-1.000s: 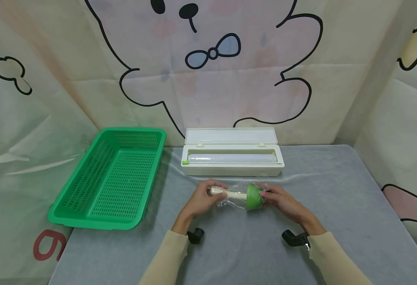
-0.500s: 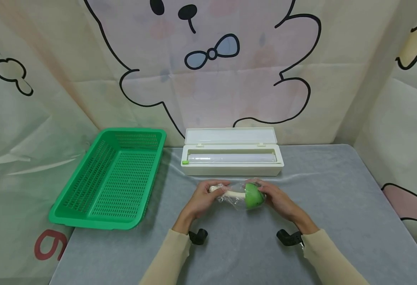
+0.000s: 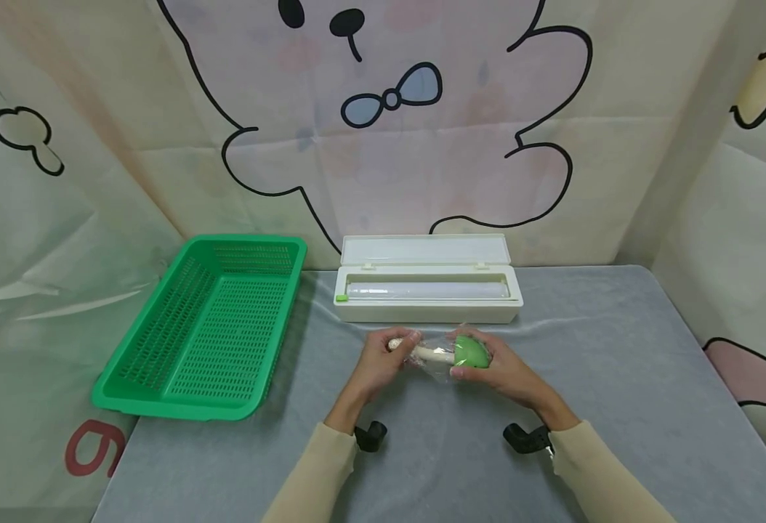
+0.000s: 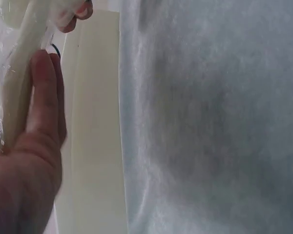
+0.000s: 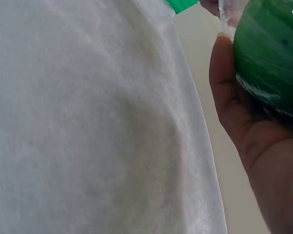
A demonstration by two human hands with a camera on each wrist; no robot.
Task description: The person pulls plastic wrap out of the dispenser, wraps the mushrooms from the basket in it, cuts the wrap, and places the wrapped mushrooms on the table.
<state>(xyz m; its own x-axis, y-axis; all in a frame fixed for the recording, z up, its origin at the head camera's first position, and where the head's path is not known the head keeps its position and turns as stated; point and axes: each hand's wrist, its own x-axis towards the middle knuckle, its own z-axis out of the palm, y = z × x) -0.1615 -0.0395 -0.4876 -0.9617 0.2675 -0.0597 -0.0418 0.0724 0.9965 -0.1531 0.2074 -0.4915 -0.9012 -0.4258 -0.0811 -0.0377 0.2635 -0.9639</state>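
Note:
A white-stemmed thing with a rounded green head lies sideways between both hands, above the table. Clear cling film wraps it loosely and crinkles below the stem. My left hand pinches the end of the pale stem between thumb and fingers. In the left wrist view the thumb runs along the white stem. My right hand holds the green head, thumb on the near side and fingers over the far side. The right wrist view shows the smooth green dome under glossy film.
Behind the hands stands a white cling film dispenser, lid raised, with a roll inside and a green slider at its left. A green plastic basket stands at the left. Grey cloth covers the table.
My right hand has shifted a little left and in, and its thumb has come round to the near side of the green head. The left thumb has moved up on the stem end.

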